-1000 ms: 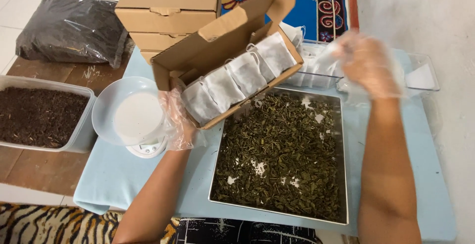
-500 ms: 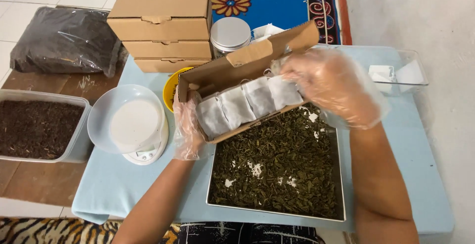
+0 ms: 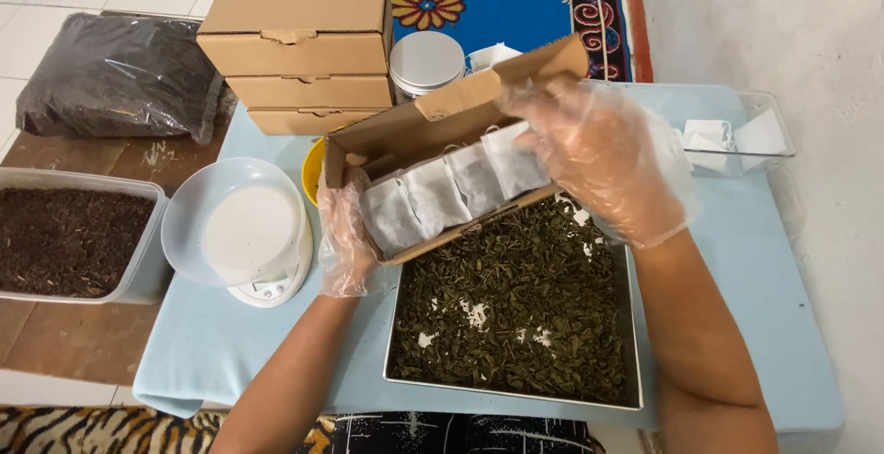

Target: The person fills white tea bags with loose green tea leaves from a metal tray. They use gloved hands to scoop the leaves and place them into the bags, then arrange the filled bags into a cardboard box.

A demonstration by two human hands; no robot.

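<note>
Left hand (image 3: pixel 345 238), in a clear plastic glove, gripped the near-left corner of an open cardboard box (image 3: pixel 433 132), fingers (image 3: pixel 343 198) curled around the box edge. Right hand (image 3: pixel 603 164), also gloved, lay over the box's right end, fingers spread and bent down onto the tea bags (image 3: pixel 451 187); whether they pinched one could not be told. The box was held tilted, lid flap up, just above the far edge of a metal tray (image 3: pixel 631 362) full of dried green leaves (image 3: pixel 516 316). A row of white tea bags stood inside the box, packed side by side.

The tray sat on a counter covered with a light blue cloth (image 3: pixel 773 307). Left of the box: a white kitchen scale (image 3: pixel 249 233) with a clear bowl on top. Behind it, a yellow bowl (image 3: pixel 311 170), mostly hidden. Further back, three closed cardboard boxes (image 3: pixel 299 53) stacked, a round silver tin (image 3: pixel 426 60) beside them. Far right: clear plastic container (image 3: pixel 737 136) with empty white bags. Far left, off the cloth: plastic tub of dark loose tea (image 3: pixel 69 238) and a black plastic bag (image 3: pixel 115 76).
</note>
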